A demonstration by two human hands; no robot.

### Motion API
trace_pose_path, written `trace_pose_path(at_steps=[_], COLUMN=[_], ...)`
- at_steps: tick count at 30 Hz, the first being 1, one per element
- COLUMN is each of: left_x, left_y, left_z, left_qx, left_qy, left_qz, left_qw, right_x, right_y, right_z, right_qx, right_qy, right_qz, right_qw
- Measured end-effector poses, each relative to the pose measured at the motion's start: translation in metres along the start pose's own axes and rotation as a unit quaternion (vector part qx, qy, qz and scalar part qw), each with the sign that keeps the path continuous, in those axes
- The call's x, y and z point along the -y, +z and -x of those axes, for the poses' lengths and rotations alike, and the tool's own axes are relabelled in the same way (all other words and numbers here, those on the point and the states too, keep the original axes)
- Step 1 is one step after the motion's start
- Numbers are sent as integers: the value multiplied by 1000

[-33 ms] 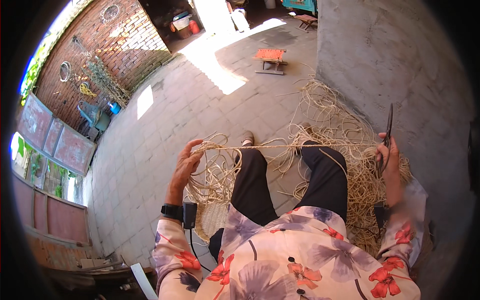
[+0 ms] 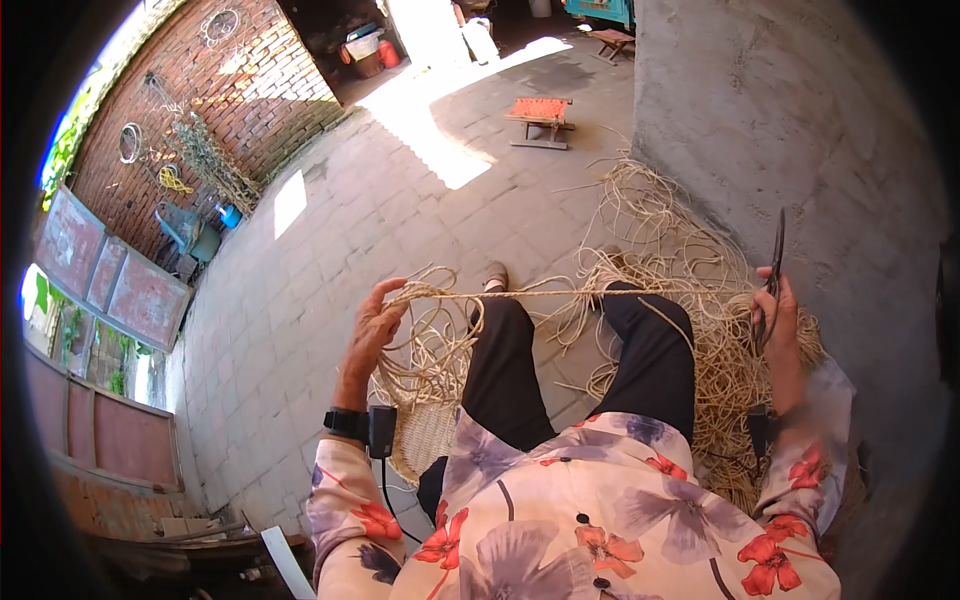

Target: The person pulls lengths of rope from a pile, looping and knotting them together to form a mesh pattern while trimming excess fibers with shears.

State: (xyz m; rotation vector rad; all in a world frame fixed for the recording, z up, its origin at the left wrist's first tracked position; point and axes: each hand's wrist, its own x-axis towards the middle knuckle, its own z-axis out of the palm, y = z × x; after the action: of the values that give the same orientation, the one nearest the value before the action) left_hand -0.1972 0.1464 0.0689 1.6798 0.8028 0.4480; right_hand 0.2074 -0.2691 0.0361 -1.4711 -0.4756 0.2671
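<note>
A pale straw-coloured braided cord [image 2: 560, 292] runs nearly straight across my lap. At its left end my left hand [image 2: 378, 320] is closed, pinching the cord, and loose loops hang below it over a woven straw piece [image 2: 420, 440]. My right hand [image 2: 785, 308] is closed on dark metal scissors [image 2: 780, 235], whose blades point up and away from me. The cord reaches this hand as well, but how its fingers grip it is hard to see. Beneath and beside the right hand lies a large tangled heap of cord [image 2: 725, 390].
Rough grey wall [image 2: 790, 120] rises close on the right. A small folding stool [image 2: 541, 118] with an orange-red seat stands ahead on the paved floor [image 2: 300, 380]. Brick wall [image 2: 270, 70], a blue-green watering can [image 2: 190, 232] and reddish panels [image 2: 110, 265] are at the left.
</note>
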Motion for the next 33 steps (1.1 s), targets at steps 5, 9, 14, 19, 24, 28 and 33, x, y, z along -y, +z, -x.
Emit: trace_pose_path(at_steps=[5, 9, 14, 19, 24, 28, 33], left_x=[-9, -9, -7, -6, 9, 9, 19], left_y=[31, 61, 76, 87, 90, 93, 95], left_z=[10, 26, 40, 60, 62, 66, 67], left_qx=[-24, -43, -23, 33, 87, 99, 117], left_qy=[78, 137, 154, 122, 128, 107, 140], left_qz=[-37, -7, -40, 44, 136, 157, 116], left_qw=[996, 990, 987, 991, 978, 977, 976], right_x=[-20, -30, -21, 10, 24, 24, 37], right_y=[-21, -3, 56, 117, 156, 181, 197], right_z=[-5, 1, 17, 41, 50, 51, 55], right_qx=[-35, -41, 13, 132, 201, 225, 311], right_qy=[24, -34, -62, -5, -45, -91, -92], right_qz=[126, 292, 196, 134, 98, 84, 76], right_qw=[991, 955, 978, 982, 974, 966, 943])
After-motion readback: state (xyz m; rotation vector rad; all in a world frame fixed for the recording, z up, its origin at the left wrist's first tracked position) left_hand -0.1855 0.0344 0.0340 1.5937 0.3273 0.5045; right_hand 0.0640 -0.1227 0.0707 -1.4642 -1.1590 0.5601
